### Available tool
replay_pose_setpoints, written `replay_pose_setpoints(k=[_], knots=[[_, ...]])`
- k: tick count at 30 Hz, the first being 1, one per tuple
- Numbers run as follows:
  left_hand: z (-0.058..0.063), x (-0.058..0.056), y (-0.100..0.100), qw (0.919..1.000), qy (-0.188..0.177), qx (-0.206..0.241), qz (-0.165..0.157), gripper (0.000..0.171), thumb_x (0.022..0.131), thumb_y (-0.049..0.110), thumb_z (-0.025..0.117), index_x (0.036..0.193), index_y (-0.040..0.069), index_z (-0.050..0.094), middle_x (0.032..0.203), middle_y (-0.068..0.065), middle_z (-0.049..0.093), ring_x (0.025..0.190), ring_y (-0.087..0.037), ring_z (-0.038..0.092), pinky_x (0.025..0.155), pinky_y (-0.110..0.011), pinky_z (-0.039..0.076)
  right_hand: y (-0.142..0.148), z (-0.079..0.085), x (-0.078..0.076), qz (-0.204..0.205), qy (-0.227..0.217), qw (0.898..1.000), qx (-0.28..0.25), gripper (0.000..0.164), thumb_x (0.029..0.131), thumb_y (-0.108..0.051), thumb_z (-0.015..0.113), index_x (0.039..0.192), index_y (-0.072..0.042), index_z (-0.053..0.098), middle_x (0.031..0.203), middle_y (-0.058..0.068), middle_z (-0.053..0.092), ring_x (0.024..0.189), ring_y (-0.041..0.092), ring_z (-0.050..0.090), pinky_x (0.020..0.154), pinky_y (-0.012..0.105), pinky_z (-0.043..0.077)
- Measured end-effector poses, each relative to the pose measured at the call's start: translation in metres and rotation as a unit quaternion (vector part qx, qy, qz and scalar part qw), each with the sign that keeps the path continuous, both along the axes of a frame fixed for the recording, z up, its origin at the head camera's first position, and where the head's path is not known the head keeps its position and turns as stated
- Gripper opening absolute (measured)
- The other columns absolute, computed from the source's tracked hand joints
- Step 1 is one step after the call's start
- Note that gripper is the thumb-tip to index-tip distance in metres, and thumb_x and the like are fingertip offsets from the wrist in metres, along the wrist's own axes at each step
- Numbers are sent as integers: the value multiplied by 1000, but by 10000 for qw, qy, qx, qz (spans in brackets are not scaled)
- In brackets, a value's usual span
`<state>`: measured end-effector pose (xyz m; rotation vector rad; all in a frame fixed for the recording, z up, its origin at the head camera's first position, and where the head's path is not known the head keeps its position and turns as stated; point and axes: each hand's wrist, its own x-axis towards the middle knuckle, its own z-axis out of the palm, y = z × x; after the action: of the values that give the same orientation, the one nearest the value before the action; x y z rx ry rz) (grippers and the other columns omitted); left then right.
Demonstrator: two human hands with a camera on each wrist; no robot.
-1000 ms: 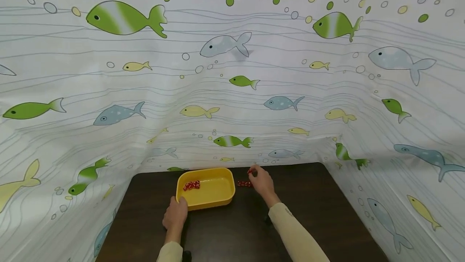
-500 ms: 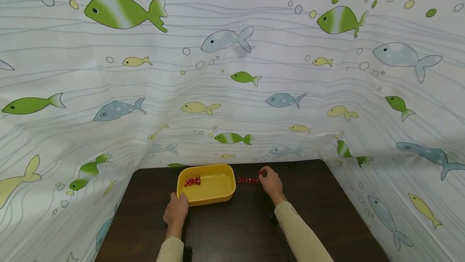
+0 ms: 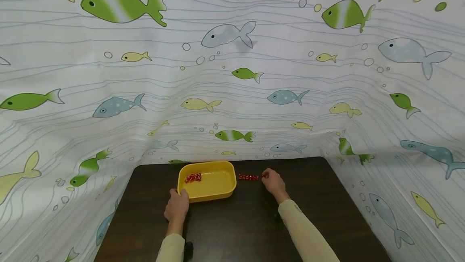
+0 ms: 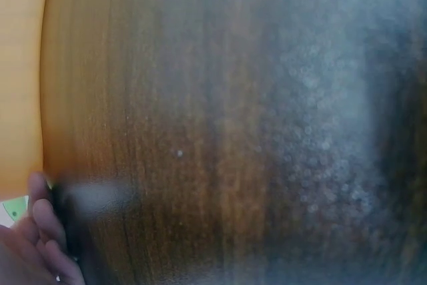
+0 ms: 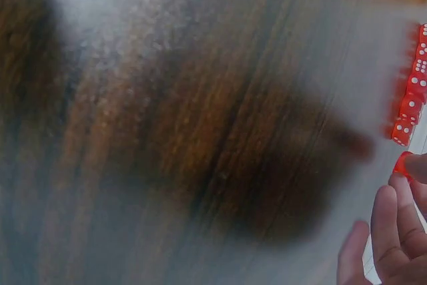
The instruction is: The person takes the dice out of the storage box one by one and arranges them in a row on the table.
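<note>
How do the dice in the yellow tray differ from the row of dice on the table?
The tray dice sit bunched; the row of dice runs in a line. The tray dice lie inside the yellow tray; the row of dice lies on the dark table. Both are red with white pips.

The table leaves passage between the hands; beyond, the tray and a seemingly unbroken dice row obstruct.

Smooth plastic tray, glossy dice
</note>
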<state>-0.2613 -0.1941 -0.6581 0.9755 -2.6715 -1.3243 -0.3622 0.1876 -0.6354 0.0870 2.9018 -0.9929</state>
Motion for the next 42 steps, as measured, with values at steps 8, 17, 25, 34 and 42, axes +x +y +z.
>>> replay_pose_setpoints(k=[8, 17, 25, 34, 42], knots=[[3, 4, -1, 9999, -77, 49, -80, 61, 107, 43, 25, 148, -1, 38, 115, -30, 61, 90, -41, 59, 85, -58, 44, -4, -4, -3, 145, -107, 9998, 47, 21, 103, -17, 66, 121, -8, 71, 104, 10, 71, 76, 23, 61, 68, 42, 50], [1, -4, -1, 9998, -110, -62, -138, 66, 107, 43, 24, 156, -1, 35, 131, -32, 60, 103, -46, 62, 91, -64, 45, -7, -6, -11, 138, -74, 9998, -155, 23, 101, -14, 65, 121, -5, 70, 105, 13, 70, 78, 24, 61, 69, 43, 50], [0, -4, -2, 9998, -65, -122, -145, 64, 107, 42, 25, 153, -1, 37, 126, -32, 62, 97, -45, 62, 89, -62, 46, -8, -8, -12, 113, -174, 9996, -169, 22, 102, -13, 65, 122, -5, 71, 106, 13, 70, 80, 24, 61, 71, 42, 51], [4, -3, -2, 9997, -35, -124, -202, 66, 108, 41, 24, 156, -2, 37, 131, -32, 61, 101, -46, 63, 90, -64, 46, -6, -6, -14, 99, -272, 9990, -340, 30, 101, -11, 67, 131, -6, 68, 108, 13, 69, 84, 25, 61, 74, 42, 51], [4, -1, -2, 9997, -93, -99, -187, 67, 108, 41, 24, 158, -2, 36, 135, -34, 60, 105, -48, 63, 93, -65, 46, -1, -6, -10, -20, -412, 9967, -699, 41, 101, -11, 67, 140, -2, 61, 116, 21, 71, 95, 31, 68, 80, 49, 54]])
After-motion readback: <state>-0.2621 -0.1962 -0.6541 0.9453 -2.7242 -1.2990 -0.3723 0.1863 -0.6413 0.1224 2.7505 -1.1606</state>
